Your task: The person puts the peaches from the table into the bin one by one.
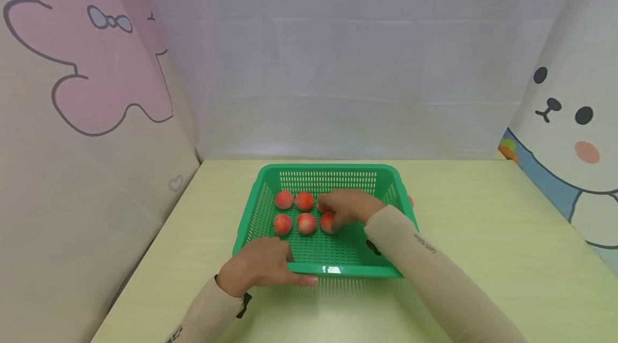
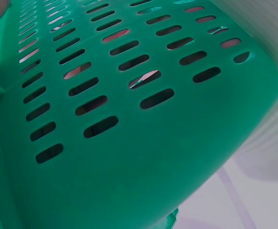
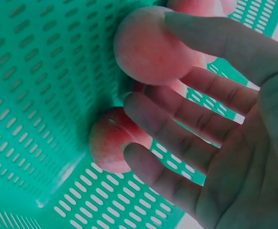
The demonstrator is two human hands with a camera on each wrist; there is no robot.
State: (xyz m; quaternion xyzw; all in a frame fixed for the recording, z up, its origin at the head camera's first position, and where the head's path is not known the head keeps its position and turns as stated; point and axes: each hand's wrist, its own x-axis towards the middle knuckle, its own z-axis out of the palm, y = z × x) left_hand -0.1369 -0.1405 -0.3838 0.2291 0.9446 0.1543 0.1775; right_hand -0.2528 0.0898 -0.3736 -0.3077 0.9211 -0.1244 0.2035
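A green plastic basket (image 1: 333,270) with slotted walls holds several red-pink peaches (image 1: 307,224) in two rows. My left hand (image 1: 263,262) grips its near rim at the left corner, fingers over the inside and thumb along the outer face. Inside the basket, my right hand (image 1: 350,206) reaches over the right end of the rows. In the right wrist view its thumb touches a peach (image 3: 146,47), while its loosely extended fingers (image 3: 165,129) lie beside that peach and another peach (image 3: 112,143). The left wrist view shows mostly the basket's slotted outer wall (image 2: 129,157).
The basket stands on a pale yellow wood-grain table (image 1: 483,246). Past its right wall, a small bit of a red round thing (image 1: 411,201) peeks out. A white curtain (image 1: 357,74) hangs behind, with printed cartoon cloths at both sides.
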